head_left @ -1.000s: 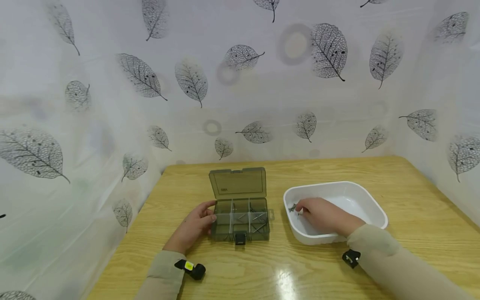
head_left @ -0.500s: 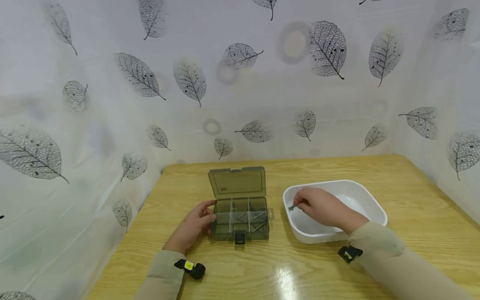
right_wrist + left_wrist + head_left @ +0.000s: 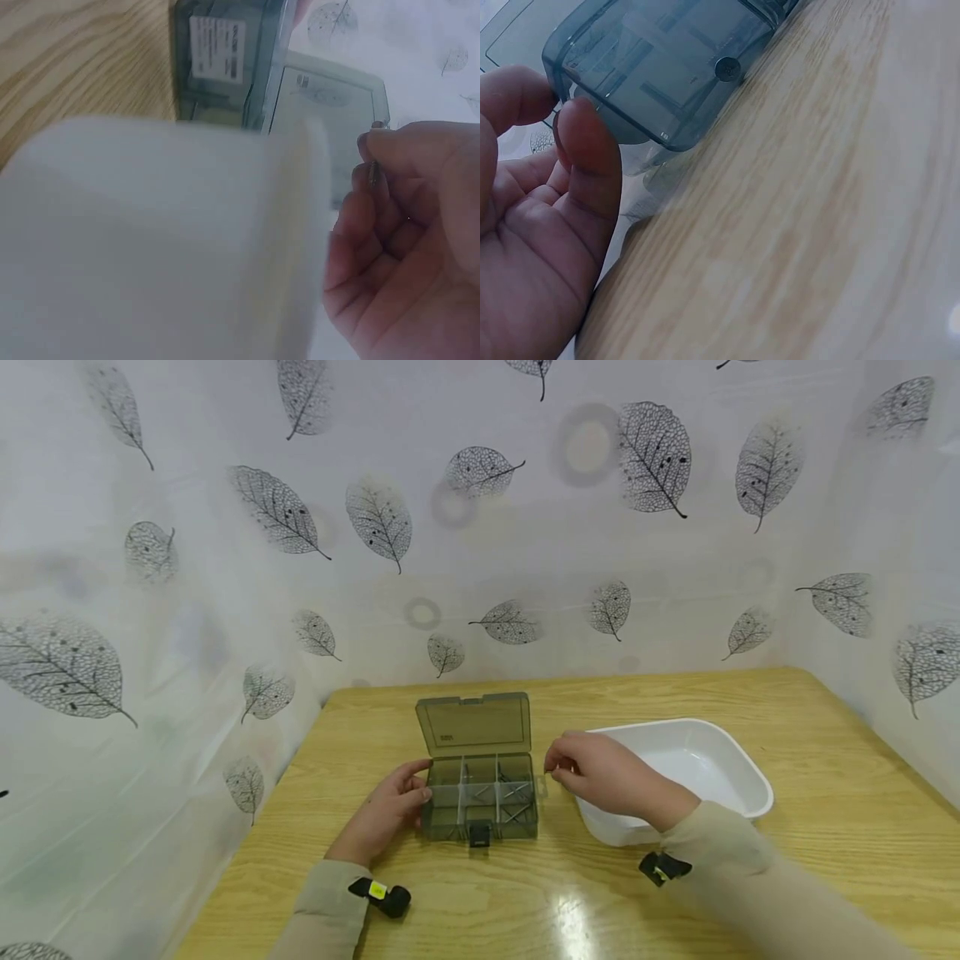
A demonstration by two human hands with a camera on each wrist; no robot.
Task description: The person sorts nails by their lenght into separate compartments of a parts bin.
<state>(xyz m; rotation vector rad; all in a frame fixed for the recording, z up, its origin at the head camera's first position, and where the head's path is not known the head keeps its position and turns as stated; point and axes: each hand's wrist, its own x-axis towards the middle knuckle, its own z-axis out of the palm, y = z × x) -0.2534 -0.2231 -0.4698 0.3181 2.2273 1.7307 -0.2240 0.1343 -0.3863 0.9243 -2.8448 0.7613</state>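
A smoky clear compartment box [image 3: 481, 797] stands on the table with its lid [image 3: 476, 725] raised. Several metal screws [image 3: 516, 814] lie in its right and middle compartments. My left hand [image 3: 390, 806] holds the box's left side, thumb and index finger at the rim; in the left wrist view the thumb [image 3: 589, 142] meets the box corner. Between thumb and index finger, my right hand [image 3: 603, 772] pinches a small metal screw [image 3: 374, 174]. That hand is in the air between the box and a white basin [image 3: 712, 752], and covers the basin's left end.
The wooden table [image 3: 517, 893] carries both containers. A leaf-printed sheet [image 3: 525, 552] rises behind and along both sides of it. A hanging tab [image 3: 542, 787] juts from the box's right side. In the right wrist view the basin wall [image 3: 150, 240] fills much of the foreground.
My right hand has lifted out of the white basin with the screw and moved left, past the basin's rim toward the box. The left hand and the box have stayed in place.
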